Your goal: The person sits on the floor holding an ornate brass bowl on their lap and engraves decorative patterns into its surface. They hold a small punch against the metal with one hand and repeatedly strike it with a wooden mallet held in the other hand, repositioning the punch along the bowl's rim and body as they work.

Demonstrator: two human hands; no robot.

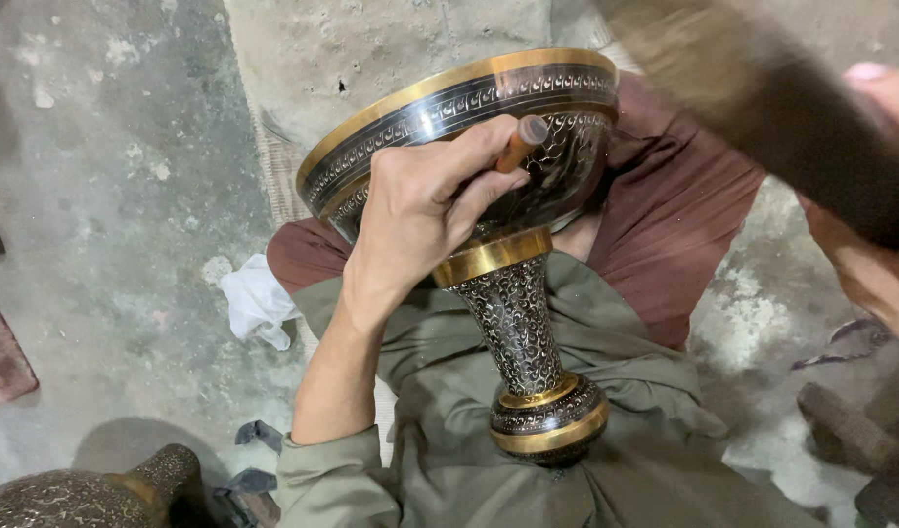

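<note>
- A footed metal bowl (489, 147), black with engraved patterns and gold bands, is laid tilted across the lap, its stem and base (547, 420) resting on olive-green cloth.
- The left hand (420, 210) is pressed against the bowl's outer wall; its fingers are curled shut around a thin wooden-handled tool (521, 143).
- The right hand (875, 244) is seen at the frame's right edge, gripping a blurred dark wooden mallet (763, 98) above the bowl.
- A white rag (254, 298) is seen on the concrete floor (107, 196), left of the lap.
</note>
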